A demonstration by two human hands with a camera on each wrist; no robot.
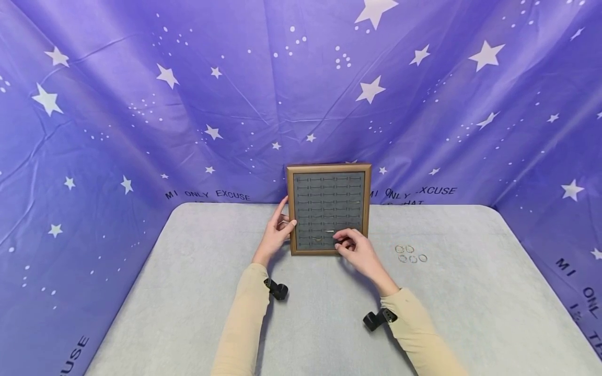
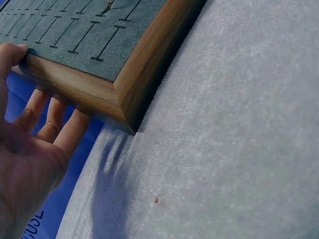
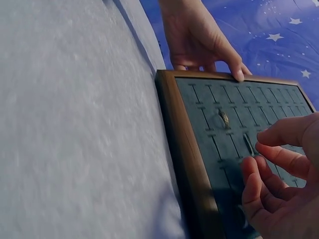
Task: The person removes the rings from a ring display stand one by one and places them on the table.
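Note:
A ring display tray [image 1: 329,168] with a wooden frame and a dark slotted pad leans upright at the table's back edge. My left hand [image 1: 274,237] grips its left side, thumb on the frame's front and the other fingers behind. Over the lower right of the pad is my right hand [image 1: 359,253], fingers bent and the fingertips right beside a ring [image 3: 249,144] standing in a slot. Closer to the tray's lower left corner, a gold ring [image 3: 224,119] sits in another slot. One more ring [image 1: 357,202] shows near the pad's right edge.
Several loose rings [image 1: 413,259] lie on the grey table [image 1: 320,324], right of the tray. A purple star-patterned cloth [image 1: 244,104] hangs behind and at both sides. Black wrist cameras [image 1: 278,290] are strapped to both forearms.

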